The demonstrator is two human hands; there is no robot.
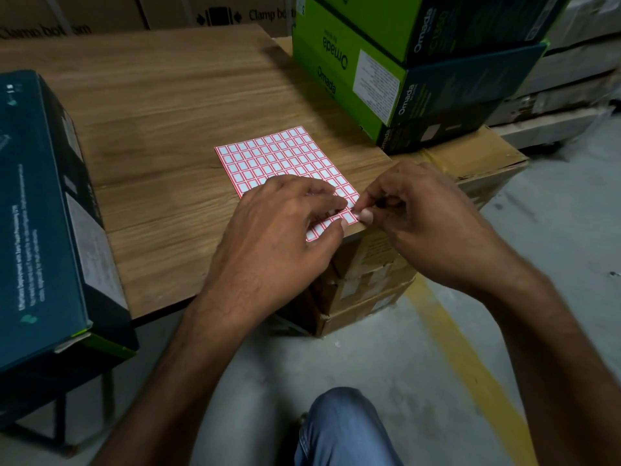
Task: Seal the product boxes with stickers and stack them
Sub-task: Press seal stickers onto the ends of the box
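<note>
The light wood-grain table (161, 136) carries the work; its near right corner rests on stacked brown cardboard cartons (363, 284). A large dark teal product box (43, 213) with white print stands at the table's left edge, overhanging the near edge. A stack of green-and-dark product boxes (386, 62) marked "Omada" stands beyond the table's right edge, towards the far corner, on a brown carton. Grey concrete floor with a yellow painted line (470, 358) shows below the near edge, along with your knee in blue denim (342, 428).

The white sticker sheet (279, 156), printed with red-bordered rectangles, lies flat on the table at the near right corner, its near part covered by your hands and well apart from both sets of boxes.

Your left hand (285, 237) rests on the near part of the sticker sheet, fingers bent, tips and thumb pressing it to the table. Your right hand (426, 223) is beside the table's right edge, thumb and forefinger pinched together on the sticker sheet's right margin. Whether they grip a single sticker or the backing cannot be told; the spot is blurred. The two hands' fingertips nearly touch.
</note>
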